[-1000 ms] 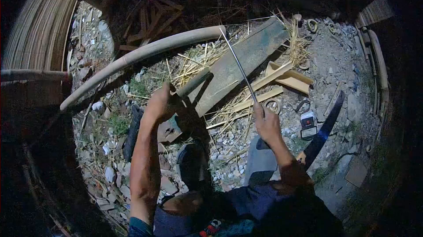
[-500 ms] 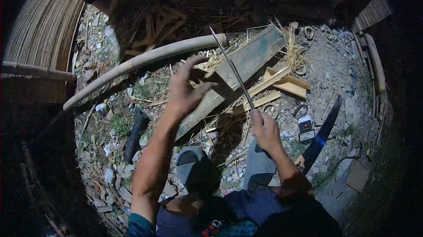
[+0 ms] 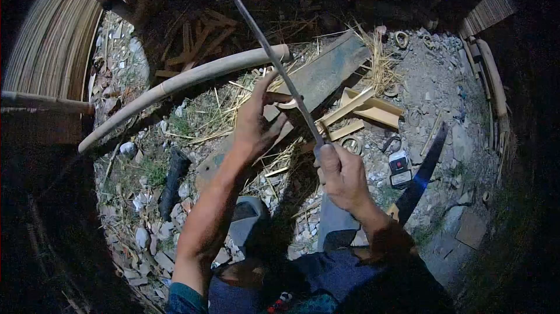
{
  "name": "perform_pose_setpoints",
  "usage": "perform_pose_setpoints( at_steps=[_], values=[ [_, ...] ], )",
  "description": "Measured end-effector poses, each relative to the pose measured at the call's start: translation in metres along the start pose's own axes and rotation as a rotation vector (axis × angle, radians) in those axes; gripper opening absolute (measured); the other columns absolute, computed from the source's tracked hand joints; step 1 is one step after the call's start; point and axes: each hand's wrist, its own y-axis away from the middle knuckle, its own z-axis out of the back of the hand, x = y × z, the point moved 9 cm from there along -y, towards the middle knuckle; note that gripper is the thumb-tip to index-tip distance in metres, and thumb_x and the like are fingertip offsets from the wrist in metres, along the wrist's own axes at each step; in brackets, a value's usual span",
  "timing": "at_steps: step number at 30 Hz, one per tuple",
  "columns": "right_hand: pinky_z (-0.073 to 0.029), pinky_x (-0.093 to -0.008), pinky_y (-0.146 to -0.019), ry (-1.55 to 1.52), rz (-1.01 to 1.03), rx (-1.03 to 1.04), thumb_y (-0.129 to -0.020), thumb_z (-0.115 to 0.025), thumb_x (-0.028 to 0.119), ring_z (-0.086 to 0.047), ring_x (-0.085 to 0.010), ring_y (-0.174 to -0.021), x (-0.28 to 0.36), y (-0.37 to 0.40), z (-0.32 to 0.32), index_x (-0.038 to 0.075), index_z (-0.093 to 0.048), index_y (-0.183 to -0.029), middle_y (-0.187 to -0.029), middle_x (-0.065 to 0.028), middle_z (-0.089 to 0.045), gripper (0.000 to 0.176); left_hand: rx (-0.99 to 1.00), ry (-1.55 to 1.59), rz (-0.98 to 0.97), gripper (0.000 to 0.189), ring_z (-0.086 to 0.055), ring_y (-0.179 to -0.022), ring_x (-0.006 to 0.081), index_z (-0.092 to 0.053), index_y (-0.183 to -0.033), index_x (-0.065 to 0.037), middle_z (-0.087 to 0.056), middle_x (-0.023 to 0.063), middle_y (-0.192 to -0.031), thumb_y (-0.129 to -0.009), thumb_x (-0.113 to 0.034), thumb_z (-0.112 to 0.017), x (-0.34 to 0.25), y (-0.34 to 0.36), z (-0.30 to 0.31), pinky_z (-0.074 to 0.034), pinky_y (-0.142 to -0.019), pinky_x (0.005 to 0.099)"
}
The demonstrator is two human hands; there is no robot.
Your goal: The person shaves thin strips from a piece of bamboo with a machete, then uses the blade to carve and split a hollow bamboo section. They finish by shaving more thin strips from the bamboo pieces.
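Observation:
My right hand [image 3: 343, 177] grips the handle of a long knife [image 3: 268, 51], its narrow blade slanting up and left, edge-on to me. Across from it, my left hand [image 3: 256, 118] has its fingers curled around a small pale curved piece [image 3: 287, 104], apparently bamboo, close to the blade. Most of that piece is hidden by the fingers and shadow. Beneath both hands lies a worn wooden plank [image 3: 332, 72], sloping from lower left to upper right. Split bamboo pieces [image 3: 379, 111] lie right of the plank.
A long curved bamboo pole [image 3: 186, 81] lies at the left. A handsaw [image 3: 423, 177] and a small black-and-white box [image 3: 399, 169] rest on the rubble to the right. Straw [image 3: 382, 72], stones and bamboo rings [image 3: 401, 39] are scattered about. A dark tube-like object [image 3: 175, 183] lies left.
The knife has risen, its tip moving up and left. My left hand has shifted slightly right and down, bringing the pale piece into view by the blade.

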Motion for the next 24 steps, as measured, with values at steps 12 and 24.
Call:
perform_pose_setpoints(
  at_steps=[12, 24],
  values=[
    [-0.044, -0.0445, -0.054, -0.008, 0.026, -0.017, -0.105, -0.053, 0.042, -0.057, -0.0402, -0.055, 0.003, -0.01, -0.009, 0.0, -0.061, -0.088, -0.062, -0.0214, -0.056, 0.045, 0.037, 0.043, -0.007, 0.049, -0.07, -0.109, 0.0233, -0.07, -0.116, 0.0, -0.074, 0.0133, -0.116, -0.069, 0.012, -0.07, 0.024, 0.005, -0.002, -0.052, -0.098, 0.0335],
    [-0.045, -0.0437, -0.055, -0.032, 0.01, -0.006, -0.105, -0.053, 0.042, -0.054, -0.0335, -0.053, 0.002, -0.016, -0.008, 0.001, -0.061, -0.089, -0.063, -0.0187, -0.055, 0.044, 0.021, 0.024, -0.024, 0.052, -0.072, -0.1, 0.0258, -0.072, -0.115, -0.006, -0.074, 0.0136, -0.108, -0.066, 0.013, -0.072, 0.022, 0.001, 0.001, -0.056, -0.087, 0.0334]
  ],
)
